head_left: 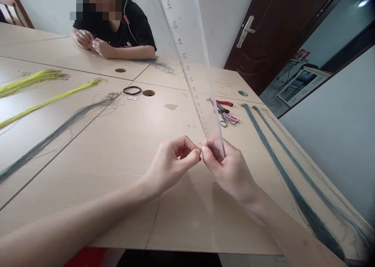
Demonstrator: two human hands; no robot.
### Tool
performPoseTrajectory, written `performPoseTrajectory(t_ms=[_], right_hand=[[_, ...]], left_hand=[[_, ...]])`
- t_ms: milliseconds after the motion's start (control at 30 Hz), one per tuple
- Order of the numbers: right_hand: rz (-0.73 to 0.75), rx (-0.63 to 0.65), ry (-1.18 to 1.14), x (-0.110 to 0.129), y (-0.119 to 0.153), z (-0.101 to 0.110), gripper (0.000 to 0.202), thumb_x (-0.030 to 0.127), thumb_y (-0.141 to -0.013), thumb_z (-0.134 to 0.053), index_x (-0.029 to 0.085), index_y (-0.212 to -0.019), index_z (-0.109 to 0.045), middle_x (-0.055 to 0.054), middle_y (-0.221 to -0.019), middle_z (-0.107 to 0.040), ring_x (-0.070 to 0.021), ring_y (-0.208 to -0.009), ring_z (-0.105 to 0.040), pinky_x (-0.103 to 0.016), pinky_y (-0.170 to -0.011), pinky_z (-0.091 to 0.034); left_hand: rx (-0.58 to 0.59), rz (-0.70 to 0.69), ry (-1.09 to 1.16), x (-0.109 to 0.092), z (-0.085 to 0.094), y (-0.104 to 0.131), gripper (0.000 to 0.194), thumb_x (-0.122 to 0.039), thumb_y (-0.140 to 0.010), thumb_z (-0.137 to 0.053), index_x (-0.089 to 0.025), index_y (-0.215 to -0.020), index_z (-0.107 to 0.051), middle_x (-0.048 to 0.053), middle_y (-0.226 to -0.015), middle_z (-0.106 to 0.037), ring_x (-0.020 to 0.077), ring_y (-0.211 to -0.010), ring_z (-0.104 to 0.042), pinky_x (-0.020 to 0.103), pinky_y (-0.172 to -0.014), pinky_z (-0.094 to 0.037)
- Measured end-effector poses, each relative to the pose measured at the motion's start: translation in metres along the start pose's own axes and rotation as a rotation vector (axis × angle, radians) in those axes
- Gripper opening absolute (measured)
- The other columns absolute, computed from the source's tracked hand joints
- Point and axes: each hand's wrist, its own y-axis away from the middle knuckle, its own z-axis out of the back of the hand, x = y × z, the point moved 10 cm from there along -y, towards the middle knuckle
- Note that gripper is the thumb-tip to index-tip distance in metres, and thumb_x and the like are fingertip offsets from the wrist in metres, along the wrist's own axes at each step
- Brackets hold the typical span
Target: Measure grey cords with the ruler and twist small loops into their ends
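A clear plastic ruler [187, 56] with printed numbers rises from my right hand [228, 165], whose fingers are wrapped round its lower end. Thumb and forefinger of that hand are pinched at a small thin hook [200, 145]. My left hand [177, 159] meets it there, its thumb and forefinger pressed together on the same hook. Below the hands, a faint thin line [152, 224] runs down to the table's front edge.
Yellow bundles [49, 103] and a grey-blue bundle [61, 128] lie left on the table [117, 220]; blue-green bundles [275, 161] lie right. Beyond my hands are red-handled pliers [225, 103], scissors [227, 120] and a black band [132, 90]. A person [117, 36] sits across.
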Motion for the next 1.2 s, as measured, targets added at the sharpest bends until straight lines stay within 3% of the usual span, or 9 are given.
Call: performPoseTrajectory(t_ms=[300, 467, 567, 667, 767, 833, 933, 1067, 1200], right_hand=[[-0.066, -0.044, -0.244, -0.002, 0.002, 0.012, 0.018, 0.025, -0.089, -0.048, 0.017, -0.073, -0.049, 0.004, -0.06, -0.039, -0.0071, -0.052, -0.035, -0.021, -0.047, -0.03], [0.115, -0.208, -0.67, 0.011, 0.006, 0.043, 0.022, 0.02, -0.091, -0.046, 0.016, -0.072, -0.056, 0.0, -0.067, -0.047, -0.0101, -0.062, -0.048, -0.024, -0.056, -0.04], [0.202, -0.233, -0.817, 0.017, 0.005, 0.055, 0.03, 0.02, -0.095, -0.038, 0.015, -0.078, -0.063, -0.003, -0.077, -0.052, -0.0139, -0.075, -0.057, -0.03, -0.067, -0.051], [0.227, -0.172, -0.896, 0.021, 0.001, 0.057, 0.033, 0.029, -0.096, -0.036, 0.018, -0.085, -0.065, -0.004, -0.089, -0.056, -0.02, -0.093, -0.061, -0.041, -0.081, -0.055], [0.149, -0.05, -0.921, 0.02, -0.002, 0.047, 0.021, 0.041, -0.093, -0.045, 0.026, -0.093, -0.061, 0.0, -0.093, -0.059, -0.0215, -0.091, -0.066, -0.044, -0.083, -0.055], [0.108, -0.015, -0.887, 0.019, -0.002, 0.042, 0.007, 0.034, -0.089, -0.054, 0.03, -0.094, -0.057, 0.003, -0.09, -0.061, -0.0193, -0.088, -0.067, -0.043, -0.088, -0.054], [0.109, -0.006, -0.824, 0.022, 0.0, 0.038, 0.012, 0.021, -0.086, -0.058, 0.032, -0.091, -0.054, 0.005, -0.085, -0.06, -0.0198, -0.092, -0.066, -0.049, -0.091, -0.051], [0.063, 0.05, -0.799, 0.02, 0.002, 0.027, 0.014, 0.025, -0.086, -0.055, 0.035, -0.096, -0.056, 0.003, -0.079, -0.062, -0.0245, -0.098, -0.064, -0.054, -0.09, -0.05], [0.086, 0.173, -0.888, 0.025, 0.005, 0.016, 0.013, 0.026, -0.094, -0.042, 0.035, -0.098, -0.052, 0.003, -0.095, -0.069, -0.0238, -0.102, -0.063, -0.053, -0.091, -0.05]], left_hand=[[-0.108, -0.058, 0.077, -0.015, 0.017, -0.002, 0.016, -0.02, -0.08, -0.057, -0.014, -0.065, -0.054, -0.004, -0.06, -0.058, 0.0035, -0.051, -0.043, 0.013, -0.046, -0.034], [-0.125, -0.069, 0.178, -0.021, 0.021, 0.001, 0.017, -0.017, -0.08, -0.057, -0.014, -0.064, -0.054, -0.005, -0.06, -0.059, 0.0023, -0.048, -0.041, 0.01, -0.042, -0.032], [-0.105, -0.08, 0.186, -0.022, 0.017, 0.002, 0.015, -0.018, -0.082, -0.057, -0.014, -0.068, -0.056, -0.003, -0.064, -0.061, 0.0024, -0.049, -0.044, 0.011, -0.043, -0.035], [-0.079, -0.106, 0.207, -0.023, 0.015, 0.003, 0.015, -0.019, -0.086, -0.056, -0.014, -0.072, -0.057, -0.003, -0.068, -0.061, 0.0028, -0.05, -0.048, 0.013, -0.047, -0.038], [-0.05, -0.138, 0.24, -0.025, 0.013, 0.005, 0.016, -0.024, -0.089, -0.054, -0.015, -0.076, -0.057, -0.004, -0.07, -0.061, 0.0041, -0.053, -0.053, 0.017, -0.051, -0.042], [-0.035, -0.15, 0.257, -0.026, 0.013, 0.008, 0.016, -0.025, -0.09, -0.054, -0.016, -0.077, -0.057, -0.004, -0.071, -0.061, 0.0045, -0.054, -0.055, 0.018, -0.054, -0.043], [-0.012, -0.178, 0.309, -0.031, 0.012, 0.011, 0.014, -0.021, -0.091, -0.053, -0.016, -0.078, -0.056, -0.003, -0.075, -0.063, 0.0035, -0.055, -0.056, 0.017, -0.057, -0.046], [0.008, -0.219, 0.386, -0.038, 0.01, 0.012, 0.014, -0.016, -0.091, -0.052, -0.015, -0.077, -0.056, -0.004, -0.074, -0.064, 0.003, -0.054, -0.057, 0.016, -0.057, -0.048], [0.033, -0.228, 0.425, -0.039, 0.008, 0.011, 0.013, -0.017, -0.09, -0.054, -0.016, -0.078, -0.056, -0.005, -0.065, -0.062, 0.0038, -0.054, -0.058, 0.015, -0.057, -0.048]])
